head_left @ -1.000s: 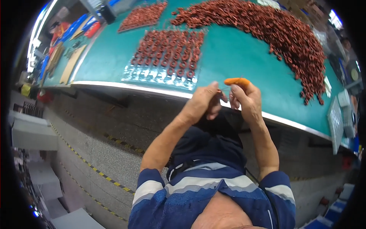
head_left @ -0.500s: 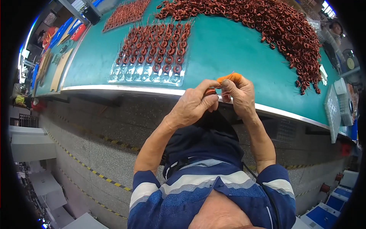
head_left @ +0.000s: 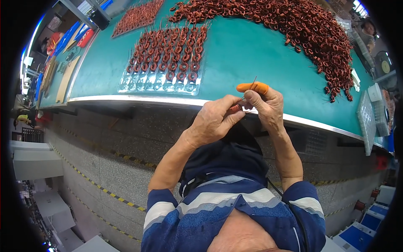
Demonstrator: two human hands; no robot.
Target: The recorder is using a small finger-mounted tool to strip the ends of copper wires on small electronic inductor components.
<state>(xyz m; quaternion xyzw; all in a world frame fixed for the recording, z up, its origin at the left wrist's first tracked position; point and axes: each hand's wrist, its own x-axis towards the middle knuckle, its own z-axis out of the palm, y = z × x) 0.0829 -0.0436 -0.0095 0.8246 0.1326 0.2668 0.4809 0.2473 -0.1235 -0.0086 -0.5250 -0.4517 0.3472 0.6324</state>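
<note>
Just above the table's near edge, my left hand (head_left: 216,116) pinches a small ring coil (head_left: 234,109) wound with reddish copper wire. Its fingers hide part of the ring. My right hand (head_left: 267,105) is beside it, with an orange finger cot (head_left: 252,87) on the index finger. Thumb and index finger close around the coil's thin wire lead (head_left: 255,80), whose end sticks up past the cot. To the left on the green table (head_left: 252,54) lies a clear plastic tray (head_left: 145,86) with rows of similar coils (head_left: 163,54), leads upward; several front pockets hold none.
A large heap of loose coils (head_left: 294,21) spreads across the back and right. Another filled tray (head_left: 138,17) sits at the far left. Stacked clear trays (head_left: 378,111) stand by the right edge. A person (head_left: 368,31) is at the far right.
My right index finger has straightened to point left, and the wire end now shows upright above it. My left hand keeps the coil, turned slightly. The trays and heap stay put.
</note>
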